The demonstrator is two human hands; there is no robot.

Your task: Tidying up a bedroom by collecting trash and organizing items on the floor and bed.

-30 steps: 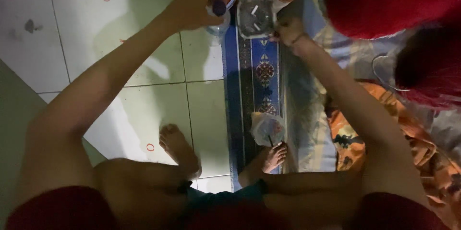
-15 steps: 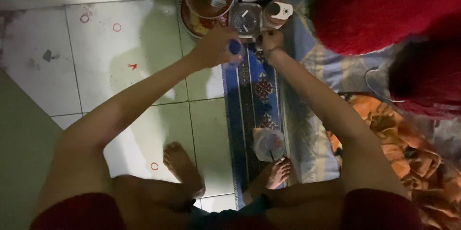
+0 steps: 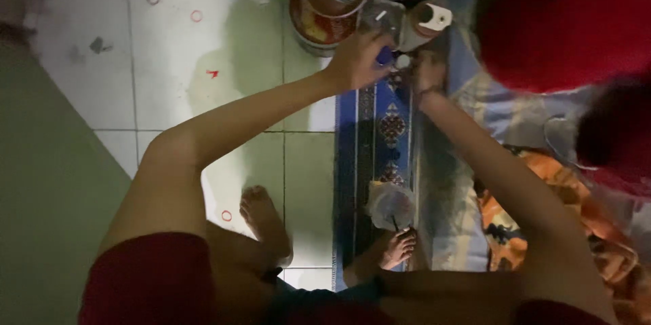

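Note:
My left hand [image 3: 354, 62] reaches forward over the tiled floor and pinches a small blue object [image 3: 384, 57], maybe a cap. My right hand [image 3: 428, 70] is close beside it with curled fingers, touching a small white piece [image 3: 403, 62]; the dim light hides whether it grips it. Just beyond both hands stands a clear glass jar [image 3: 380, 18]. A round red bowl [image 3: 319, 23] with a spoon in it is to the jar's left. A brown container with a white top [image 3: 428, 23] is to the jar's right.
A blue patterned mat [image 3: 380, 128] runs under my hands. A crumpled clear plastic bag [image 3: 391, 204] lies by my right foot [image 3: 397, 247]; my left foot [image 3: 263, 216] rests on the white tiles. A large red rounded shape [image 3: 556, 20] and orange cloth [image 3: 515, 230] fill the right side.
My left hand left the red bowl and came down beside my right hand, below the jar. The view tilted, bringing bowl and jar further into the picture.

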